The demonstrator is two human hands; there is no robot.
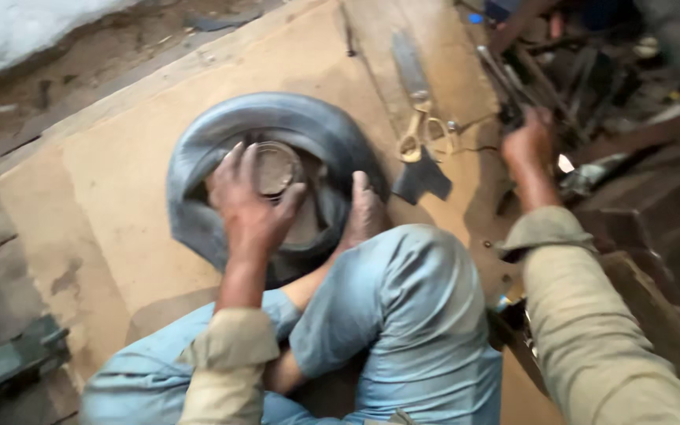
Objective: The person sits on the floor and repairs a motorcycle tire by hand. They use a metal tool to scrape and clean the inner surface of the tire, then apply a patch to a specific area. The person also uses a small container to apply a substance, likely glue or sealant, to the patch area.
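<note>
a: what has the left hand (249, 206) got?

b: a small round tin (275, 167), dull and dusty. the fingers (234, 169) are curled around its near side and the thumb comes up on the right, so the tin is held from below and behind, its open top facing the camera.

a: and where is that tin sitting?

b: over the middle of a black rubber inner tube (273, 126), which lies flat in a ring on a sheet of brown board (120, 165) on the ground. the person's bare foot (365, 211) presses on the right part of the tube, and the knees in pale blue trousers (403, 307) fill the bottom of the view.

a: the right hand (527, 145)?

b: stretched out well away to the right, at the edge of the board, closed on a dark metal tool (505, 86) with long thin bars that rise up and left from the fist. it is blurred, so i cannot tell what kind of tool it is.

a: anything lying between the two hands?

b: a pair of scissors with yellowish handles (423, 134) on the board, blades pointing away from the person, and just below them a dark cut scrap of rubber (423, 179). beyond the right hand there is a heap of dark metal clutter (615, 71), too smeared to pick apart.
</note>
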